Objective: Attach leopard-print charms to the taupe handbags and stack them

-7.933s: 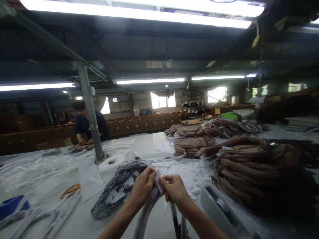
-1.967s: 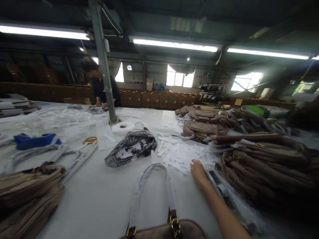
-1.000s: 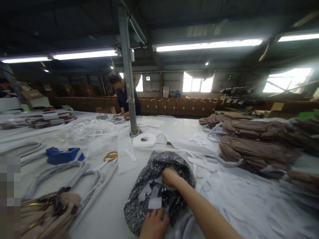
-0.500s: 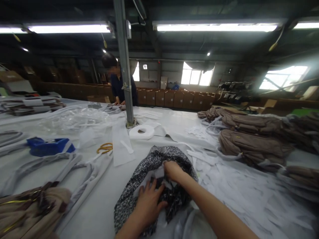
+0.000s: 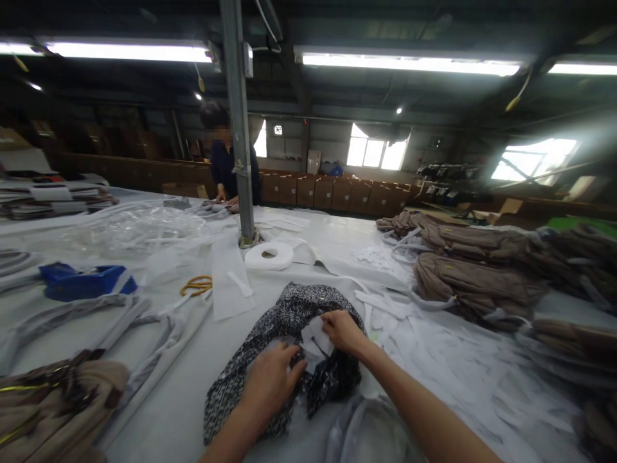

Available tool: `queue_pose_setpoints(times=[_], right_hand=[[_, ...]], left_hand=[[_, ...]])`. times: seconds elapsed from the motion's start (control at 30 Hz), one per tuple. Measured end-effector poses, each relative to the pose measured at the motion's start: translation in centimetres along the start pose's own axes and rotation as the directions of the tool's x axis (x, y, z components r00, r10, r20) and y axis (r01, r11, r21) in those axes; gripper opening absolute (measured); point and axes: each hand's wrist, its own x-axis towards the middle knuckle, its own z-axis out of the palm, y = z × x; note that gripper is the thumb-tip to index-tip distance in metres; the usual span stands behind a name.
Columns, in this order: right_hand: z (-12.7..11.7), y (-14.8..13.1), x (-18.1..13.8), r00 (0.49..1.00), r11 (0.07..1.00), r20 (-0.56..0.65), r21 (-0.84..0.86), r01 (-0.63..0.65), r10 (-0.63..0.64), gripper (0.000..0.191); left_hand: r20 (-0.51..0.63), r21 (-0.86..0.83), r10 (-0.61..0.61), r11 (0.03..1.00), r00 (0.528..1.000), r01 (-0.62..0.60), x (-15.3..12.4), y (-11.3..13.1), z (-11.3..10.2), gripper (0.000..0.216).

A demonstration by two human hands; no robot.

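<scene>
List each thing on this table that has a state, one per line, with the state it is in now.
Patterned bag: lying flat, mouth open, white paper scraps inside.
Left hand: pressed on the bag.
Right hand: fingers on the paper scraps in the bag's mouth.
Tape roll: lying flat by the post.
Scissors: lying on the table, blades hidden.
Blue tray: upright.
Brown bags: stacked flat at right.

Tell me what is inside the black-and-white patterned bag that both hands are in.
White paper scraps show in the mouth of the patterned bag. The left hand and right hand reach in. Anything deeper is covered by hands and fabric.
</scene>
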Motion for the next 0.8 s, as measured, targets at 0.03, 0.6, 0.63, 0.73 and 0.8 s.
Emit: queue_pose_setpoints(times=[0.03,0.6,0.63,0.73,0.8], right_hand=[[0.1,0.0,-0.1,1.000,0.999,-0.013,0.041,-0.009,0.010,0.020],[-0.9,1.0,-1.5,0.925,0.843,-0.224,0.516,-0.154,0.306,0.021],[-1.5,0.8,-1.9,0.923,0.840,-0.233,0.523,-0.148,0.307,0.022],[-4.7,0.6,-4.8,0.917,0.858,-0.261,0.495,-0.140,0.300,0.029],[-7.7,1.0,-8.6,0.912,0.889,-0.273,0.425,-0.170,0.305,0.029]], left_hand=[[-0.086,-0.047,-0.020,0.999,0.996,0.016,0.2,0.4,-0.3,0.034],[-0.068,-0.113,-0.011,0.994,0.998,0.003,4.9,-1.9,2.2,0.038],[-0.065,-0.093,-0.016,0.996,0.998,0.010,4.7,-1.9,2.2,0.048],[-0.053,-0.040,-0.012,0.999,0.999,0.010,3.9,-1.0,1.6,0.058],[-0.051,-0.009,-0.012,1.000,0.999,0.011,3.1,-0.1,0.7,0.056]])
